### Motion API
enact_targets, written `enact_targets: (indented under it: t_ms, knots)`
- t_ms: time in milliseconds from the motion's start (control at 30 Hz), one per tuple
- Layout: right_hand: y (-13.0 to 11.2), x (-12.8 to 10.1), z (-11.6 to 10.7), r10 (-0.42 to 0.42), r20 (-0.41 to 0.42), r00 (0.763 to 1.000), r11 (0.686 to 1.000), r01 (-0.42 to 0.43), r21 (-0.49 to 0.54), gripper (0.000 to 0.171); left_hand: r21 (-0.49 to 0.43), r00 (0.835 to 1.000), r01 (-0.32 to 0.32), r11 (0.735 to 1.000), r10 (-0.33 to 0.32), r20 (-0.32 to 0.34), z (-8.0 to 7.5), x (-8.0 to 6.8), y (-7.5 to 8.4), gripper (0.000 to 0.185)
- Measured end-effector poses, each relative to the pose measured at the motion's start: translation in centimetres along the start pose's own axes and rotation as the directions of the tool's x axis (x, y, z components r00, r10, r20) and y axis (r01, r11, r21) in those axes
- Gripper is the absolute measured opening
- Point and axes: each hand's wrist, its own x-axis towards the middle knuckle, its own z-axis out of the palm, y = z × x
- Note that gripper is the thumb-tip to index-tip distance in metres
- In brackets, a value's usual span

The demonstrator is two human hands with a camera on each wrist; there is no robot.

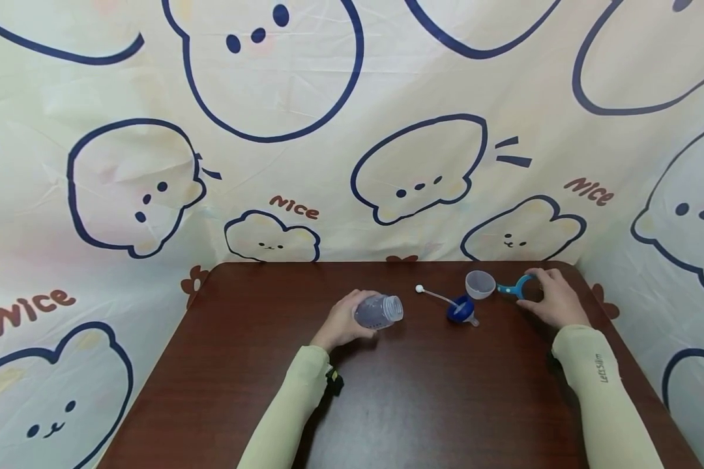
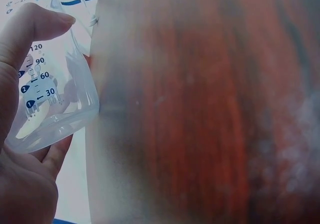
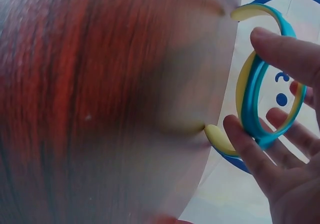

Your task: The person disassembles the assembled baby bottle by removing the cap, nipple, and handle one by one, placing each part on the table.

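My left hand (image 1: 345,320) grips a clear baby bottle (image 1: 374,312) round its body. The bottle is tilted over the table, its uncovered threaded mouth toward the right; blue measuring marks show in the left wrist view. At the right, my right hand (image 1: 556,301) holds a blue and yellow bottle handle (image 3: 253,96), thumb on its upper part and fingertips at its lower part. Between the hands lie a blue collar with a clear nipple (image 1: 461,310) and a thin straw (image 1: 440,296) ending in a white ball. Beside the handle sits a translucent cap (image 1: 480,284).
The dark brown wooden table (image 1: 422,397) ends at a back edge just behind these parts. A cloth backdrop (image 1: 305,169) with cartoon bears hangs behind and along both sides. A small dark device (image 1: 334,380) is on the left wrist.
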Motion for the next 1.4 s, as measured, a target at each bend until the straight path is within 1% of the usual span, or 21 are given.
enact_targets:
  t_ms: [400, 533, 767, 867, 1100, 1400]
  knots:
    - [0.6, 0.1, 0.2, -0.035, 0.025, 0.999, 0.999, 0.035, 0.012, 0.072, 0.002, 1.0, -0.018, 1.0, 0.018, -0.004, 0.1, -0.1, -0.2, 0.082]
    - [0.8, -0.2, 0.3, -0.032, 0.028, 0.999, 0.999, 0.031, 0.017, 0.07, 0.009, 1.0, -0.015, 1.0, 0.015, -0.002, 0.2, -0.2, -0.2, 0.082]
    - [0.7, -0.1, 0.2, -0.032, 0.034, 0.999, 0.999, 0.031, 0.026, 0.067, 0.018, 1.0, -0.029, 0.999, 0.029, -0.011, 0.1, -0.1, -0.2, 0.082]
    - [0.8, 0.0, 0.3, -0.041, 0.034, 0.999, 0.999, 0.041, 0.021, 0.062, 0.022, 0.999, -0.032, 0.999, 0.032, -0.011, 0.1, -0.1, -0.2, 0.082]
    - [0.8, 0.1, 0.4, -0.072, 0.033, 0.997, 0.997, 0.071, 0.027, 0.039, 0.035, 0.999, -0.036, 0.999, 0.037, -0.016, 0.1, -0.1, -0.2, 0.083]
    - [1.0, 0.0, 0.5, -0.098, 0.035, 0.995, 0.995, 0.098, 0.024, 0.031, 0.033, 0.999, -0.038, 0.999, 0.039, -0.018, 0.2, 0.0, -0.3, 0.082]
